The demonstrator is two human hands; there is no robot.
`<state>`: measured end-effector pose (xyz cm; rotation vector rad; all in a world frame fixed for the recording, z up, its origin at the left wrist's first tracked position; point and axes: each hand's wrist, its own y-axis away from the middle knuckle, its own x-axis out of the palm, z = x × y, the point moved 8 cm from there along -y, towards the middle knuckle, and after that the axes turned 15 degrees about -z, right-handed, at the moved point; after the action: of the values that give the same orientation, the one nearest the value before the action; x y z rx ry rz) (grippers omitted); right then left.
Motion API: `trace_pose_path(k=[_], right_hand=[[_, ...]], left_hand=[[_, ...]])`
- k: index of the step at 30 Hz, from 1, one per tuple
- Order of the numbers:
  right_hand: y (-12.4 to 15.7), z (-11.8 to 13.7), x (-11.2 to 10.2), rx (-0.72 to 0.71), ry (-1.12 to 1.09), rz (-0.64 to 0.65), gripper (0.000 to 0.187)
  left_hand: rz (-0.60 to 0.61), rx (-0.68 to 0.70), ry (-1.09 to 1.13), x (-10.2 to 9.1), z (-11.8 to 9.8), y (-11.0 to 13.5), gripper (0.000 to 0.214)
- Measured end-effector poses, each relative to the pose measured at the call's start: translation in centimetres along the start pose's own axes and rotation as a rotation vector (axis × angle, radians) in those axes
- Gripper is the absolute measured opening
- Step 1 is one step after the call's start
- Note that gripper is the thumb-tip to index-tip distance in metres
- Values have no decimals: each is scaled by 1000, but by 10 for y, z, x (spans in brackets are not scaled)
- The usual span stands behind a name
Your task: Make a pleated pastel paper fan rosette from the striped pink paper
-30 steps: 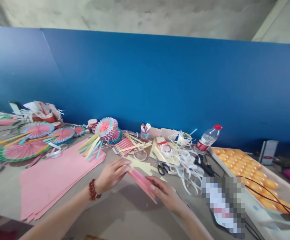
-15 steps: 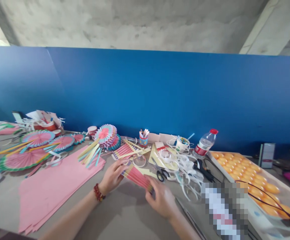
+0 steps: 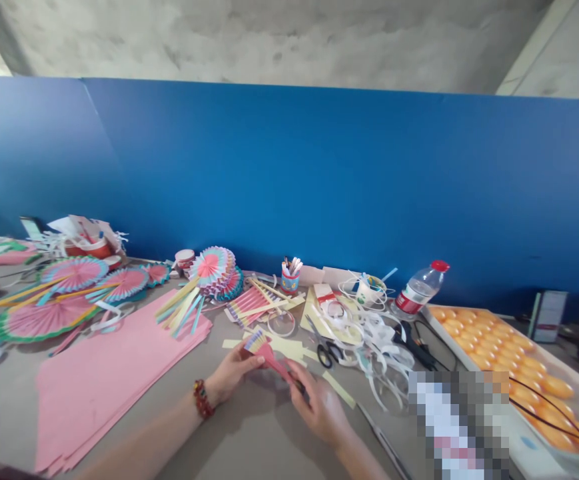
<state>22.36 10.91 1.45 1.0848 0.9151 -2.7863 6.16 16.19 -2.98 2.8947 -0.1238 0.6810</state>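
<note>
Both my hands hold a folded, pleated pink paper strip (image 3: 272, 357) just above the grey table (image 3: 249, 440). My left hand (image 3: 234, 373), with a red bead bracelet on the wrist, pinches the strip's upper left end, which shows coloured edges. My right hand (image 3: 319, 407) grips the lower right end with curled fingers. The strip runs slantwise between the two hands. Yellow paper strips (image 3: 289, 347) lie on the table just behind it.
A stack of pink paper sheets (image 3: 109, 373) lies at the left. Finished paper fans (image 3: 69, 287) and a fan stack (image 3: 214, 267) sit further back. Scissors (image 3: 322, 347), white tape curls (image 3: 379, 347), a water bottle (image 3: 422, 290) and a tray of orange balls (image 3: 509, 353) stand to the right.
My hands have drawn closer together and nearer to me, and the pink pleated strip looks more compressed and narrower than before. The camera view shifted slightly.
</note>
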Motion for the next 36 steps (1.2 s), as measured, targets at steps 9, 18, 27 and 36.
trace_pose_path(k=[9,18,27,36], right_hand=[[5,-7,-4,24,134,-92,28],[4,-13,-4,256,-33,14,25],[4,-15,-5,212,-10,-5,28],[7,-8,-1,46,26,-43,26]], left_hand=[[-117,31,33,-10,-13,-4,22],[-228,5,117,-32,-12,-12,26],[-248,13,159,-29,-12,-8,21],[-313,31,78,-33,-9,-6,27]])
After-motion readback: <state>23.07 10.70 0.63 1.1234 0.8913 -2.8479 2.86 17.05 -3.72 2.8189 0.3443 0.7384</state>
